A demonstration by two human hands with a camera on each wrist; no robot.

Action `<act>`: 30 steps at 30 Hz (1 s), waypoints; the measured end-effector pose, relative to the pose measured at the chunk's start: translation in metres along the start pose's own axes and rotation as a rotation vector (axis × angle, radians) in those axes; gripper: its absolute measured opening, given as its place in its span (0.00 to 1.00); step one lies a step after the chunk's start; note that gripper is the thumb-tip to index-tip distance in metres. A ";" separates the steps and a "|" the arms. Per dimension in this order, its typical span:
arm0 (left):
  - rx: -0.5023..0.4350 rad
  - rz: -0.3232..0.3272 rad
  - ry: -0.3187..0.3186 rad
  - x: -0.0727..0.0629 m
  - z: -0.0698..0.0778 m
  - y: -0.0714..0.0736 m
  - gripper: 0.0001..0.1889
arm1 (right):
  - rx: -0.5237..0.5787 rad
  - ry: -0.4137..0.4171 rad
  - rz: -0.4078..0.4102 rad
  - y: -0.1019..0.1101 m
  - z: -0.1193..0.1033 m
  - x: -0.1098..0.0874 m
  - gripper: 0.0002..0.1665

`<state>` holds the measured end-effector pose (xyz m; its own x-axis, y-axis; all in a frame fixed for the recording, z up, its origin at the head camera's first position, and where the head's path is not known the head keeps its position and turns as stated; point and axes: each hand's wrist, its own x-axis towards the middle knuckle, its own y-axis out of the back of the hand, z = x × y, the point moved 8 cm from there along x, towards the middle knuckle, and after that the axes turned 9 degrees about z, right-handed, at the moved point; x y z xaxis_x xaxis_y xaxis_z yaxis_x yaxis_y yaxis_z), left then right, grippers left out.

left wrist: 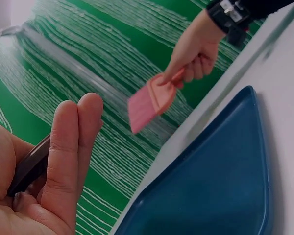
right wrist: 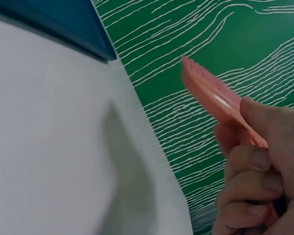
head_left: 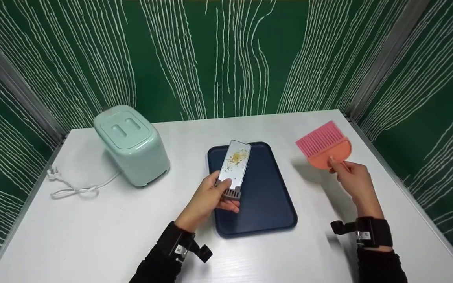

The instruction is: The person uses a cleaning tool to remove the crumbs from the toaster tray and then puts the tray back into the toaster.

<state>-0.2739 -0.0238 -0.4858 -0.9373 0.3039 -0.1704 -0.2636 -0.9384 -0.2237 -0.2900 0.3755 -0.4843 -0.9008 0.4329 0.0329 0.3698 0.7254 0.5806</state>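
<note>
My left hand (head_left: 210, 193) pinches the grey slotted end of a narrow, shiny crumb tray (head_left: 232, 165), thumb on top. Yellowish crumbs (head_left: 237, 158) lie scattered over its far half. It is held above a dark blue serving tray (head_left: 266, 196); in the left wrist view only the dark edge of the crumb tray (left wrist: 32, 166) shows between the fingers. Off to the right, my right hand (head_left: 354, 179) grips a small orange brush (head_left: 326, 151) with pink bristles, raised above the table and apart from both trays. Its handle is mostly hidden in the fist in the right wrist view.
A mint-green toaster (head_left: 134, 145) with its lid on stands at the left of the white table (head_left: 132, 232). Its white cord (head_left: 81, 190) and plug lie beside it near the left edge. Green walls with white lines (head_left: 242, 59) enclose the back and sides.
</note>
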 end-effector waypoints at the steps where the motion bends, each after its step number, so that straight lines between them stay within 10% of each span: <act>1: 0.003 -0.003 0.002 0.000 0.000 0.001 0.22 | 0.005 0.012 0.029 0.003 -0.004 -0.001 0.36; 30: 0.230 -0.108 0.001 -0.003 0.010 0.021 0.12 | 0.062 0.400 -0.036 -0.026 -0.114 -0.060 0.27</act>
<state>-0.2794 -0.0463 -0.4807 -0.9008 0.4044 -0.1583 -0.4072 -0.9132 -0.0162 -0.2712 0.2697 -0.4085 -0.9265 0.1728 0.3343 0.3381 0.7723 0.5378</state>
